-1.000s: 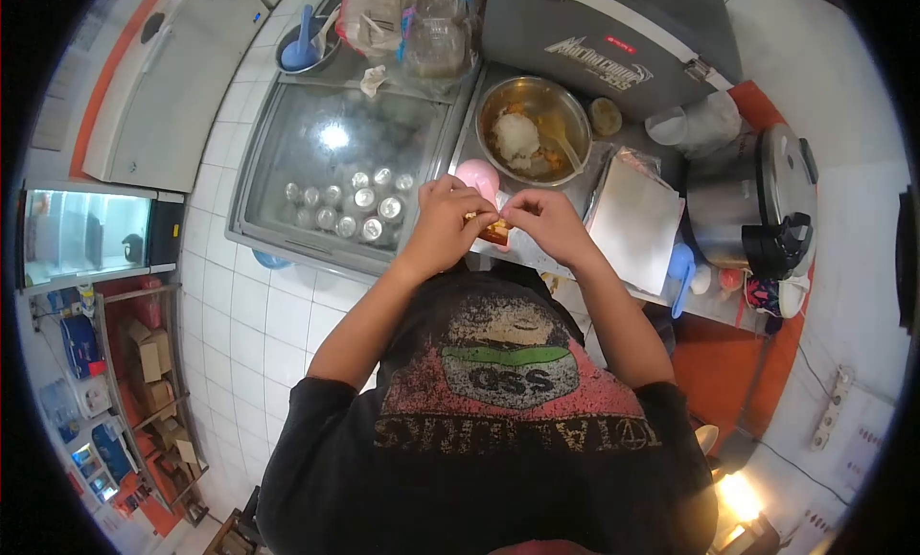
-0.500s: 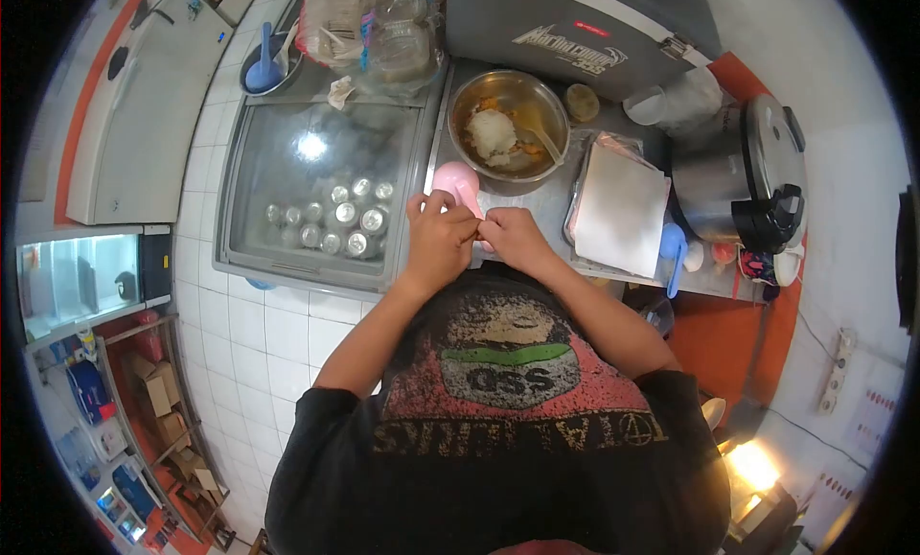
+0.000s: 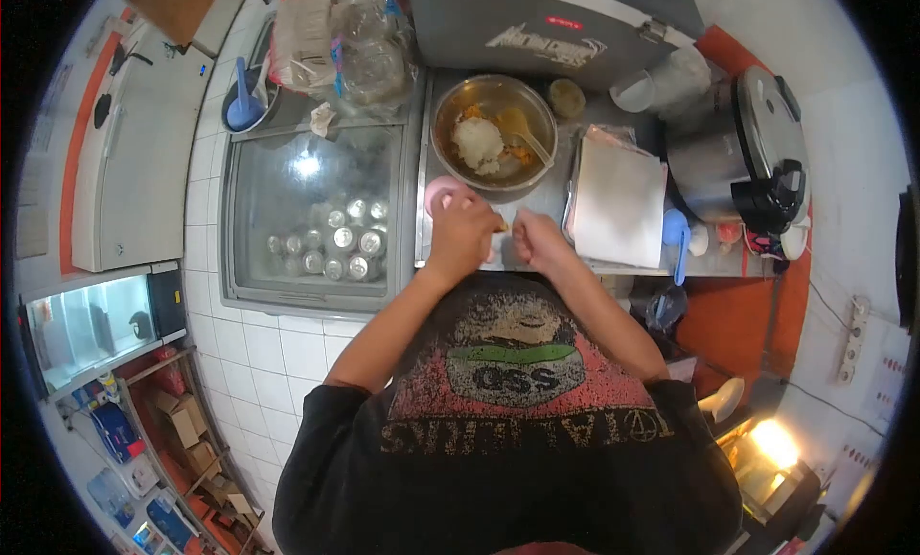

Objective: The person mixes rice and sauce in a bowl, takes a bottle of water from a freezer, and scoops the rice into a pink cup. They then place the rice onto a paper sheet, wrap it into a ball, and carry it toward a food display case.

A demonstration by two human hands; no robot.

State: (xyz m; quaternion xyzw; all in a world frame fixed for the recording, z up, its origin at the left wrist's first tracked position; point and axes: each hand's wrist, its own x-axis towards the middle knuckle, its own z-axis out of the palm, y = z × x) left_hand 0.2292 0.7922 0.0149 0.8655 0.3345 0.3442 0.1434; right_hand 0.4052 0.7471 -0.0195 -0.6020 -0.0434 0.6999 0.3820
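My left hand (image 3: 460, 233) is closed over the near side of a pink rounded object (image 3: 443, 193), with something small and yellowish at its fingertips. To its right, my right hand (image 3: 540, 240) has its fingers curled; what they hold, if anything, is hidden. A gap separates the two hands. Just beyond them stands a metal bowl (image 3: 443, 157) holding white rice (image 3: 478, 144), orange-brown food and a translucent spoon (image 3: 533, 145) leaning on the right side.
Left is a glass-topped freezer (image 3: 316, 172) with cans inside. On the right are white sheets (image 3: 619, 202), a blue scoop (image 3: 680, 253) and a large metal cooker (image 3: 709, 167). A grey cooler box (image 3: 537, 28) stands behind the bowl.
My hands, touching before, have moved apart. My left hand now covers more of the pink object, and my right hand has shifted right. The whole view has shifted slightly.
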